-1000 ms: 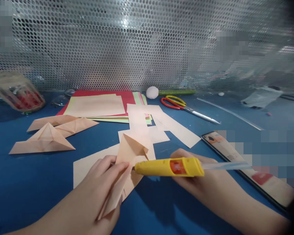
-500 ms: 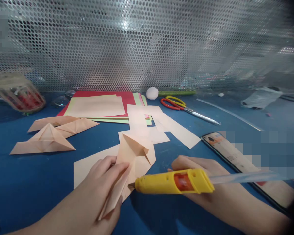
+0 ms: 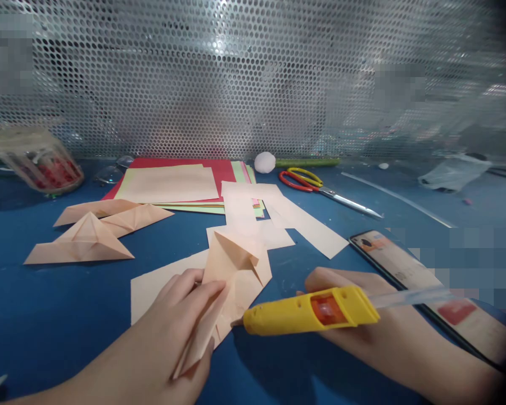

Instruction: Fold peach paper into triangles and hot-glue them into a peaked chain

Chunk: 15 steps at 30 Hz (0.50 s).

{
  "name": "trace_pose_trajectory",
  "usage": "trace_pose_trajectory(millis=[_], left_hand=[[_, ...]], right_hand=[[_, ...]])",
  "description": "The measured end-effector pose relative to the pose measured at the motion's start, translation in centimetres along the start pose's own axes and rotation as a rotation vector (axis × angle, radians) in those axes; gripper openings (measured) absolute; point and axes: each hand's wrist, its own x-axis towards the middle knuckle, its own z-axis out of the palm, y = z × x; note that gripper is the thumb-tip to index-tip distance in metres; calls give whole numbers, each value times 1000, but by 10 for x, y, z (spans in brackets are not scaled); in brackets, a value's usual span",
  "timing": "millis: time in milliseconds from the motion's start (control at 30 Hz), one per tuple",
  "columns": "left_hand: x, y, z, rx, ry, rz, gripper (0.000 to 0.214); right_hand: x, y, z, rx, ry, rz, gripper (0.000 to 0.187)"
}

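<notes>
My left hand (image 3: 177,320) is closed on a peach folded paper piece (image 3: 231,275), thumb under and fingers on top, holding it just above the blue table. My right hand (image 3: 354,320) grips a yellow glue gun (image 3: 312,309) with a clear glue stick (image 3: 409,296) sticking out of its back. The gun's nozzle points left and touches the lower right edge of the folded piece. A flat peach sheet (image 3: 160,284) lies under my left hand.
Two folded peach paper boats (image 3: 84,242) lie at left. A stack of coloured paper (image 3: 172,183) and peach strips (image 3: 307,225) sit behind. Red and yellow scissors (image 3: 316,185), a white ball (image 3: 264,162), a phone (image 3: 425,287) and a plastic jar (image 3: 37,160) stand around. Perforated metal screen behind.
The glue gun has dropped lower and shifted slightly right, its nozzle moving down the folded piece's edge. My left hand keeps its hold on the paper.
</notes>
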Motion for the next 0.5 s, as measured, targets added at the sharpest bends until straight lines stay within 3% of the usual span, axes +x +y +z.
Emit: trace_pose_trajectory(millis=[267,500], left_hand=[[1,1,-3,-24,-36,-16,26],[3,3,-4,8,-23,24,33]], right_hand=[[-3,3,5,-5,-31,66,15],[7,-9,-5,-26,-64,138,17]])
